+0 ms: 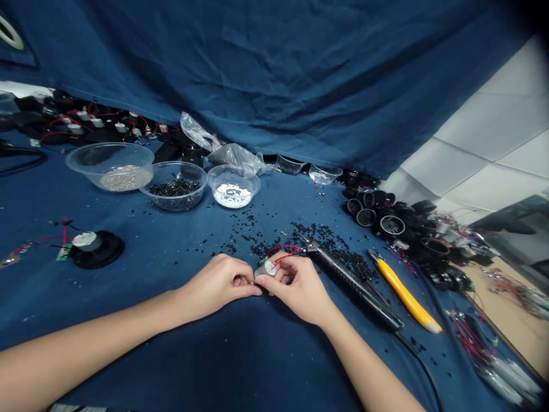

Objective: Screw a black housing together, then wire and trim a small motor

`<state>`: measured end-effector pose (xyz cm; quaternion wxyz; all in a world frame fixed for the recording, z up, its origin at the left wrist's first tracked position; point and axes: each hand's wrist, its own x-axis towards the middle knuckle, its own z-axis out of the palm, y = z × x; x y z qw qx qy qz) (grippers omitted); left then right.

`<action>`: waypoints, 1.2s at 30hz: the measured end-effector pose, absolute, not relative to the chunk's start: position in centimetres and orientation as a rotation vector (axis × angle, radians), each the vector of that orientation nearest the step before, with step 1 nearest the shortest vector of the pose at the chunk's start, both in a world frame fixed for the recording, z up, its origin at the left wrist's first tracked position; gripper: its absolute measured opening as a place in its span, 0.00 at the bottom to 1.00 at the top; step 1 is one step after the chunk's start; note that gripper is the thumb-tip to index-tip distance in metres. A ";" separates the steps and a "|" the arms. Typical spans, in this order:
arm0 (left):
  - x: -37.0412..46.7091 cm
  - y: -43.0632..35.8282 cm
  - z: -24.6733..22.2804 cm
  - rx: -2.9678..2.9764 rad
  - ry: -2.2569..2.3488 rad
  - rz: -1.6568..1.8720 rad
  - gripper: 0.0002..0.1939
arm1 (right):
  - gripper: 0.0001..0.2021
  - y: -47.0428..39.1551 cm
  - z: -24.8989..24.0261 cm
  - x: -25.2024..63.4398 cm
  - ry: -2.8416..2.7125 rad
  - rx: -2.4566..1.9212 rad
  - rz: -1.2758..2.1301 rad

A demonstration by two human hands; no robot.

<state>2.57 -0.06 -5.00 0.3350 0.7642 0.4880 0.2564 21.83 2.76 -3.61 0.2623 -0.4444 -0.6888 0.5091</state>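
Note:
Between thumb and fingers, my right hand [300,286] holds a small grey motor [266,269] with a white end and red wires. The wires arch over my fingers toward a black electric screwdriver [351,286] lying just beyond. My left hand [223,286] is at the motor's left side, its thumb and index finger pinched together; what they grip is too small to make out. Many tiny black pieces [334,246] lie scattered past my hands. A black round base with another motor [88,241] rests on the blue cloth at the left.
Clear bowls hold silver bits [124,177], black screws or pins [175,187] and white pieces [233,194]. Yellow-handled pliers [407,294] lie right of the screwdriver. Black cylindrical housings [377,214] and red-wired parts [472,343] crowd the right side. A blue curtain [266,74] hangs behind.

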 end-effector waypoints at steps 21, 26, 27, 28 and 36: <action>3.2 -0.3 -4.2 2.021 1.482 0.553 0.09 | 0.13 2.3 -3.8 21.8 -2.039 -1.125 1.322; 3.2 -0.3 -4.1 2.006 1.482 0.555 0.07 | 0.12 2.3 -3.6 21.8 -2.040 -1.116 1.344; 3.2 -0.3 -4.1 2.000 1.478 0.556 0.07 | 0.12 2.3 -3.6 21.8 -2.042 -1.117 1.340; 3.1 -0.3 -4.1 1.996 1.469 0.556 0.06 | 0.12 2.3 -3.6 21.7 -2.045 -1.118 1.337; 2.4 -0.3 -3.3 1.985 1.360 0.508 0.08 | 0.11 1.9 -3.8 21.4 -1.988 -1.109 1.354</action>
